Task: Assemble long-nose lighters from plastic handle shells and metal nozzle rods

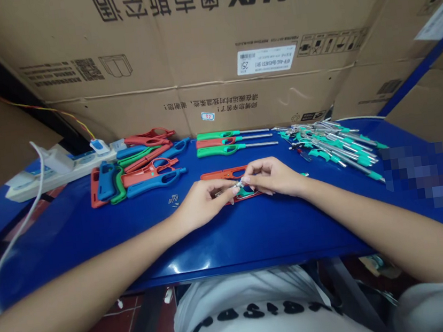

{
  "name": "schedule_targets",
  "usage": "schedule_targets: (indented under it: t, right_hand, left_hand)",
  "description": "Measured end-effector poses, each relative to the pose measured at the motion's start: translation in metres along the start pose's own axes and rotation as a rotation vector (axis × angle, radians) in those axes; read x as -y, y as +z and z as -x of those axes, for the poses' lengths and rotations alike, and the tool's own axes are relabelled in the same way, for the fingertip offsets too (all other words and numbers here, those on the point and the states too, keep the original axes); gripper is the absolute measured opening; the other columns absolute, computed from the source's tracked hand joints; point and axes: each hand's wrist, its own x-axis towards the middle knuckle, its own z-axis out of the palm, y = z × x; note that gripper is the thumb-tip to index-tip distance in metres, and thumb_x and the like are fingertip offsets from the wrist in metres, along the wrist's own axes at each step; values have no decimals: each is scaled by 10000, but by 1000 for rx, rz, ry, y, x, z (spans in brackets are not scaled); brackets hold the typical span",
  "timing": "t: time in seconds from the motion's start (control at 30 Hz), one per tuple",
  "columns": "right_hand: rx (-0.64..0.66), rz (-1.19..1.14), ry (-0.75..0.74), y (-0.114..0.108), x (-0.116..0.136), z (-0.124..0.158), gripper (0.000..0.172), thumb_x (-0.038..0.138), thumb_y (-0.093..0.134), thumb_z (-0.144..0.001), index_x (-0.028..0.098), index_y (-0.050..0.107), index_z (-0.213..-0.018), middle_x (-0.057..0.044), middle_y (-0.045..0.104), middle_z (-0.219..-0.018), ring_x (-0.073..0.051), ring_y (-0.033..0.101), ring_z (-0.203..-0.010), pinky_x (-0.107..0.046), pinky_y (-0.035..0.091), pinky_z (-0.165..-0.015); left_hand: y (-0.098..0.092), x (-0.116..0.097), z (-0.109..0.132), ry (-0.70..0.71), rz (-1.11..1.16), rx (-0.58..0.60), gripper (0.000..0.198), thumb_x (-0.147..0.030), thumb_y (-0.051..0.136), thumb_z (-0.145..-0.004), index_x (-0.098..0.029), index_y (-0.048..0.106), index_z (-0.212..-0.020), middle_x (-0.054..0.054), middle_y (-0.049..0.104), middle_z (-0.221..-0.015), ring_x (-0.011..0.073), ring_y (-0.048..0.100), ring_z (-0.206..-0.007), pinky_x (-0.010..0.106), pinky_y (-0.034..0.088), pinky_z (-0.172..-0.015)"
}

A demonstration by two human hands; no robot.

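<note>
Both hands meet over the table, the left hand (200, 206) with thumb and fingers pinched at a small silvery part (240, 184), the right hand (273, 176) pinching in from the other side, fingers curled and nearly closed; exactly which fingertips have hold of it is too small to tell, and so is the way it points. Right beneath them lies a red casing half (254, 196), long axis running left to right, teal pieces showing in it, much of it covered by the hands. Just behind, an orange casing half (218, 175) lies the same way, finger loop to the right. Farther back, three assembled lighters (219, 150) lie parallel, handles left, metal tubes pointing right. Out left, loose pins (175, 199), then a heap of coloured casings (151, 182) by a white power strip (87, 163); out right, a pile of tubes with teal fittings (332, 144). Behind it all stands brown cardboard (145, 73), its print upside down: "AUX", "奥克斯空调", and a white label (265, 60) showing "25".
</note>
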Motion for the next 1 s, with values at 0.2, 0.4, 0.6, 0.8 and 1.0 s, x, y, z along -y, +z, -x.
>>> schedule_targets:
  t: [0.2,0.4,0.6,0.8,1.0]
  right_hand:
    - [-82,-6,-42,-11,-1,-3,383,511,726,-820,142,690,-917,-22,702,-788,-36,443,-392,-218,295,-380]
    - [-101,-22,-58,-18,-7,-6,378,510,708,-842,139,689,-909,18,642,-672,-37,399,-414,-223,315,-429]
    - [-101,6,-67,-19,-6,-5,466,458,682,-876,137,625,-1208,110,452,-500,-63,337,-422,-225,264,-445]
    - [-164,80,-69,-19,-5,-6,386,371,694,-837,160,635,-1154,81,477,-612,-78,411,-511,-231,302,-486]
    - [-164,122,-86,-19,-7,-8,366,356,686,-827,172,639,-1140,59,511,-671,-92,439,-554,-248,373,-542]
  left_hand:
    - [-7,-4,5,97,-192,-114,337,-439,681,-888,-155,711,-1068,37,760,-848,142,659,-681,238,507,-654]
    - [-15,-7,2,286,-535,-92,184,-351,680,-900,-184,755,-924,50,751,-902,188,646,-851,291,498,-787]
    - [-18,0,-1,224,-540,-21,215,-363,714,-874,-174,770,-960,56,707,-907,153,619,-744,258,480,-679]
    - [-20,-4,1,160,-529,-20,235,-359,670,-901,-164,790,-957,45,700,-782,120,569,-609,240,436,-592]
    - [-20,-3,0,191,-545,8,238,-324,629,-935,-170,797,-1005,80,740,-891,165,649,-756,266,482,-691]
